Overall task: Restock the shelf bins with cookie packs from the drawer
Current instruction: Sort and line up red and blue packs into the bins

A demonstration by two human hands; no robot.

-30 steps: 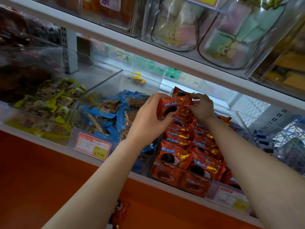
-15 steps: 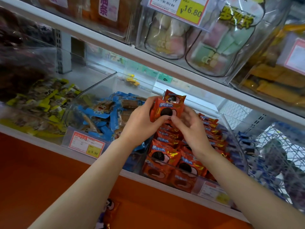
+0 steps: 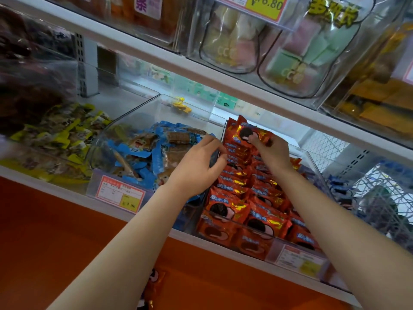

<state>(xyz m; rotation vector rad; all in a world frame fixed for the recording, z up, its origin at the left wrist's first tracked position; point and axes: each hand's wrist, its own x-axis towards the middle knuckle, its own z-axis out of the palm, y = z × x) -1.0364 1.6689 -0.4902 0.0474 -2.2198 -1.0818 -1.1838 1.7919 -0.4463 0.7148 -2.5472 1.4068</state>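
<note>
Since the frame half a second ago, the left hand [image 3: 199, 168] has let go of the red cookie pack [image 3: 243, 130], which now stands at the back of its row. I take the clear cookie bin [image 3: 312, 162] as landmark. It sits on the white shelf [image 3: 178, 234]. Touching its left wall is a second clear bin [image 3: 134, 117] that holds blue snack packs. Inside the landmark, red cookie packs [image 3: 241, 191] stand on edge in two rows running from front to back. My left hand hovers at the bin's left wall, fingers loosely curled and holding nothing. The right hand [image 3: 271, 151] is over the rear of the bin, one fingertip on the printed face of the back pack. I cannot tell whether it pinches that pack or only touches it. A price tag [image 3: 299, 260] is fixed to the bin's front.
</note>
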